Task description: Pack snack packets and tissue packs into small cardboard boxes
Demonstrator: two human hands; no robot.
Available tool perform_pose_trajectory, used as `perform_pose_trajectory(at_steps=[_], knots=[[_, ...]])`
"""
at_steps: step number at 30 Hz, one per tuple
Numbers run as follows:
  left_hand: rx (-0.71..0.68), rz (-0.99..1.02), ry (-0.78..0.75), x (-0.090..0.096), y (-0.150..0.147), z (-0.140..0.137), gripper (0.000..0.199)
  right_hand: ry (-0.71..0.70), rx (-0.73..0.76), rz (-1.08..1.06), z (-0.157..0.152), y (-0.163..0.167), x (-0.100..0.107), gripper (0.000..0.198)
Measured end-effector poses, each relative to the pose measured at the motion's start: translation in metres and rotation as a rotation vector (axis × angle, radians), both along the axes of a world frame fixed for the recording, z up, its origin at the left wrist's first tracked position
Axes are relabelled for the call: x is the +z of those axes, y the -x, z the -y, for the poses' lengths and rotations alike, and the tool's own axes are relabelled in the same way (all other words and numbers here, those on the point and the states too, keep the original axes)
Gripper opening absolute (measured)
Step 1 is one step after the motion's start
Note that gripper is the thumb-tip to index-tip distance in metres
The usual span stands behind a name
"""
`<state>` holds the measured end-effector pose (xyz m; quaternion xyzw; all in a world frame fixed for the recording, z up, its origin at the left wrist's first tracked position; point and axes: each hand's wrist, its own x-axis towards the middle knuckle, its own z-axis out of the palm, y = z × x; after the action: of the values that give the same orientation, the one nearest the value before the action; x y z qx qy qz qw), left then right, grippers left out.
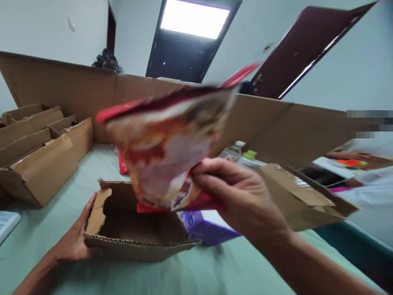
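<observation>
Between the thumb and fingers of my right hand [236, 192] is a red and orange snack bag [162, 151], slightly blurred. It hangs tilted above an open cardboard box [138, 250] and hides part of the box's far side. My left hand [73, 237] grips the left end of that box, fingers against its torn flap. What shows of the box's inside is bare brown cardboard. Right beside the box, partly behind the bag and my right hand, lies a purple and white carton [208, 231].
Several open cardboard boxes [52, 168] stand at the left, another box [301, 196] at the right. A tall cardboard partition [267, 127] crosses the back. Near it are a clear bottle [231, 151] and a red packet [122, 166]. A person's head [106, 61] shows behind the partition.
</observation>
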<state>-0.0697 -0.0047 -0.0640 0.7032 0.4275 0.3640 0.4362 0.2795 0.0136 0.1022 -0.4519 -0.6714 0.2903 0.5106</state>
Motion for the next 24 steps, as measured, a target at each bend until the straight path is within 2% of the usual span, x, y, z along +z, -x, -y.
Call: perform_pose_trajectory(at_steps=[3, 6, 10, 13, 15, 19, 24], knots=[[-0.015, 0.075, 0.003, -0.003, -0.001, 0.000, 0.138, -0.016, 0.058, 0.053, 0.005, 0.012, -0.010, 0.030], [-0.016, 0.090, 0.003, -0.005, -0.002, 0.001, 0.136, -0.080, 0.075, 0.206, 0.010, 0.005, -0.006, 0.028], [-0.021, 0.105, 0.005, -0.008, -0.001, 0.001, 0.136, -0.186, 0.099, 0.434, 0.027, 0.007, 0.020, 0.017], [-0.017, 0.110, 0.006, -0.009, -0.002, 0.001, 0.135, -0.336, 0.119, 0.637, 0.035, 0.016, 0.042, 0.020], [-0.023, 0.116, -0.001, -0.008, -0.002, 0.001, 0.135, -0.368, 0.145, 0.750, 0.032, 0.019, 0.053, 0.021], [-0.027, 0.098, 0.001, -0.008, -0.003, 0.004, 0.136, -0.228, 0.165, 0.981, 0.015, 0.027, 0.059, 0.023], [0.018, 0.060, -0.006, -0.024, 0.002, 0.000, 0.130, 0.020, 0.108, 1.223, -0.002, 0.059, 0.045, 0.025]])
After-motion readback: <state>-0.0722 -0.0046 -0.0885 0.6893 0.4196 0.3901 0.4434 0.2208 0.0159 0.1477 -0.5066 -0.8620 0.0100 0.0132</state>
